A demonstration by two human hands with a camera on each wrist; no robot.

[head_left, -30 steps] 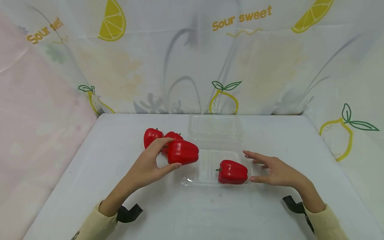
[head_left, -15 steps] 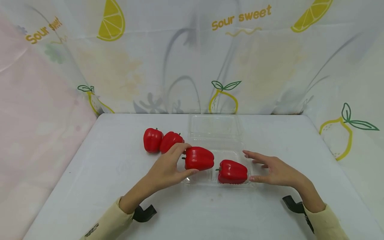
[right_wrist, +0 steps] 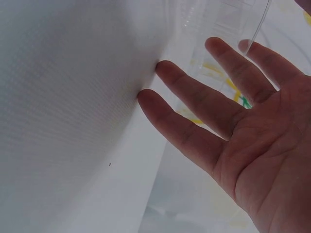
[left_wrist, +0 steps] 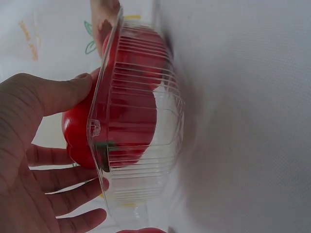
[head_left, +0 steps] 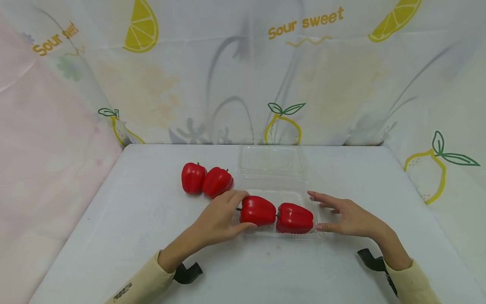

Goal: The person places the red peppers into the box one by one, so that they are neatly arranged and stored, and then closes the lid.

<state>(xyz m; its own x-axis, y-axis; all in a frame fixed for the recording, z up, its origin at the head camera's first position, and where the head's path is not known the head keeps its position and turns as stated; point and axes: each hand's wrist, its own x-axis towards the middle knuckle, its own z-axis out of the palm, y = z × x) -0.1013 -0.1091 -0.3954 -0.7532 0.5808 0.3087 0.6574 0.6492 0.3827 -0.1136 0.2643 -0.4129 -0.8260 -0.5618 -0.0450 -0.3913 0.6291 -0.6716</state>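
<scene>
A clear plastic clamshell container [head_left: 282,196] lies unfolded, its lid [head_left: 271,160] behind its base. Inside the base's left part is a red bell pepper [head_left: 258,210], pinched by my left hand [head_left: 218,220] between thumb and fingers. In the left wrist view this pepper [left_wrist: 77,128] is partly behind the ribbed container wall [left_wrist: 141,184], its green stem toward the near end. Another red bell pepper [head_left: 295,218] occupies the right part of the base, close against the first. My right hand [head_left: 351,217] sits by the container's right side, fingers extended and holding nothing.
Two more red bell peppers [head_left: 193,178] [head_left: 217,181] lie side by side on the white table [head_left: 152,236], left of the container. A patterned cloth [head_left: 326,84] hangs behind the table. Black wrist mounts [head_left: 187,273] stick out from both sleeves.
My left hand has carried a bell pepper rightward and down, from above the table's peppers into the container's left part. The right hand has stayed in place.
</scene>
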